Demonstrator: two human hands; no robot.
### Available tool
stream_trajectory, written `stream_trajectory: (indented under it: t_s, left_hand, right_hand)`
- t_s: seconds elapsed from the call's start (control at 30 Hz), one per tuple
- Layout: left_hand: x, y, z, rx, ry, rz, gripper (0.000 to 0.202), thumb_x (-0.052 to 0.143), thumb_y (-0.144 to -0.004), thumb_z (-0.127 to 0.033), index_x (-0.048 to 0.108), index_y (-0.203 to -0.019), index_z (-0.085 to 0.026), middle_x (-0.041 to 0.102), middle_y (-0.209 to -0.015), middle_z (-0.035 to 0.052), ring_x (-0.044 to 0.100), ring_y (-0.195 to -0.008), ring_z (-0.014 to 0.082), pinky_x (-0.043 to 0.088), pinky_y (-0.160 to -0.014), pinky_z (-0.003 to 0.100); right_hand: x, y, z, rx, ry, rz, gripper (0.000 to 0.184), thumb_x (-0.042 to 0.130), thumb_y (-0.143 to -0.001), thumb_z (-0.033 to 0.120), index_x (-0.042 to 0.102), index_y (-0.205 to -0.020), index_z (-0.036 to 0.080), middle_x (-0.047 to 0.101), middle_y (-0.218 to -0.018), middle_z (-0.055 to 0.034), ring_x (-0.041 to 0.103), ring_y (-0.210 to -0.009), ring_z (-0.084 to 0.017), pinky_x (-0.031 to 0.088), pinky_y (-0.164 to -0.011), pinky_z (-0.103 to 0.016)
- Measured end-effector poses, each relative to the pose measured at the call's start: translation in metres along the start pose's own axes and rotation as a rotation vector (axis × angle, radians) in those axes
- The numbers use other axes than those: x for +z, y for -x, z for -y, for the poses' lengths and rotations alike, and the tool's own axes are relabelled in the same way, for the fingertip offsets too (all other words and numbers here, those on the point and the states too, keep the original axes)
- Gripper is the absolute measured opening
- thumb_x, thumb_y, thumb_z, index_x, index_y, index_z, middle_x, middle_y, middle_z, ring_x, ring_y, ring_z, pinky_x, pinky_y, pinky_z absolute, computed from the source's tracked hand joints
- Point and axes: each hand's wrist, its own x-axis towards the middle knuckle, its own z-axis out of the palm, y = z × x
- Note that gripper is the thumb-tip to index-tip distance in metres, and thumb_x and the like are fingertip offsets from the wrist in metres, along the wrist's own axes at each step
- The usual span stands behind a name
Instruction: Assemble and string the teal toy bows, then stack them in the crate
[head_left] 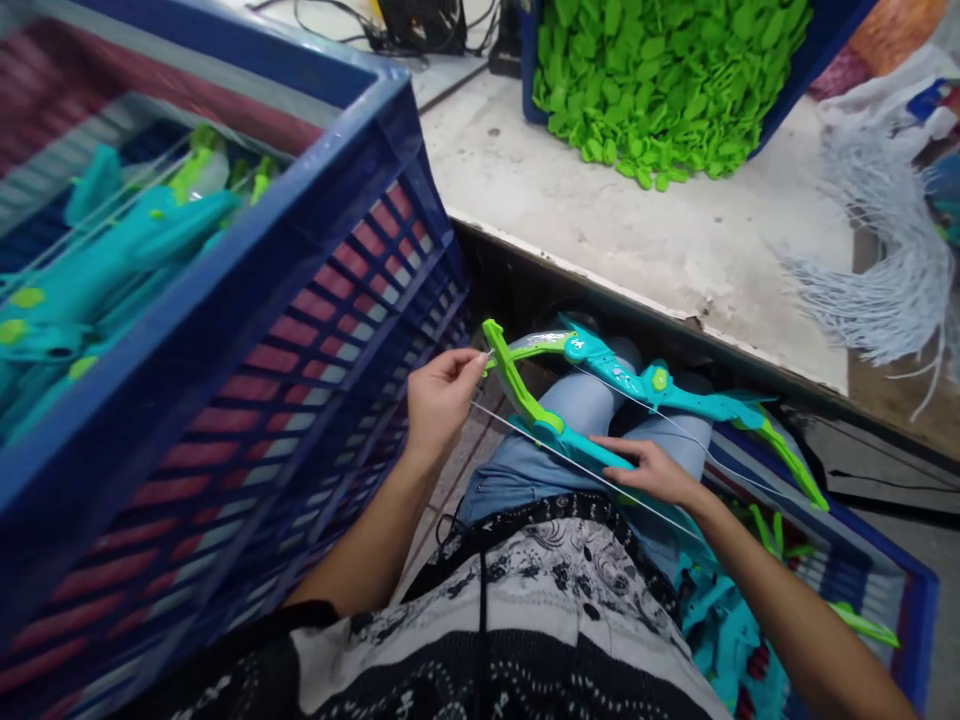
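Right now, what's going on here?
A seated person has two teal-and-green plastic toy bows across the lap. The right hand grips the nearer bow; the left hand seems to pinch thin white string beside its green tip. More bows lie in the blue plastic crate to the left, and bright green plastic pieces fill a bin on the white table.

- Worktable (720,240): white top, scuffed, front edge chipped; brown surface exposed at right.
- Under-table space (495,275): deep shadow.
- Floor (454,485): pale, tiled, with reddish lines.
- Light: soft, brighter on the tabletop than below.
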Motion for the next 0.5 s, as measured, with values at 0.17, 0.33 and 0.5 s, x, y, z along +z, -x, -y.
stream_trajectory:
  t_s: [0.17,0.33,0.5]
  left_hand:
    - [0.004,-0.015,-0.005,0.076,-0.069,-0.016,0.022,0.069,-0.069,-0.035,0.072,-0.074,-0.013,0.064,-0.062,0.0000,0.051,-0.054,0.0096,0.038,-0.052,0.020]
    - [0.005,-0.019,-0.005,0.121,-0.130,-0.002,0.021,0.066,-0.071,-0.033,0.071,-0.074,-0.013,0.062,-0.060,-0.0001,0.049,-0.052,0.0090,0.035,-0.049,0.020]
    - [0.009,-0.020,-0.005,0.168,-0.194,-0.021,0.021,0.064,-0.073,-0.033,0.069,-0.074,-0.013,0.056,-0.055,-0.0024,0.044,-0.049,0.0085,0.032,-0.048,0.020]
  right_hand:
    - [0.002,0.001,0.001,0.008,0.020,-0.005,0.054,0.065,-0.075,0.033,0.064,-0.127,0.018,0.062,-0.130,-0.0062,0.058,-0.121,-0.032,0.042,-0.108,-0.047]
    - [0.004,0.001,0.003,0.008,0.021,-0.006,0.054,0.066,-0.076,0.035,0.063,-0.127,0.017,0.063,-0.129,-0.0067,0.058,-0.121,-0.032,0.043,-0.109,-0.047]
    - [0.008,0.002,0.001,-0.016,0.048,-0.040,0.053,0.065,-0.077,0.035,0.064,-0.127,0.018,0.065,-0.125,-0.0057,0.060,-0.117,-0.031,0.046,-0.105,-0.045]
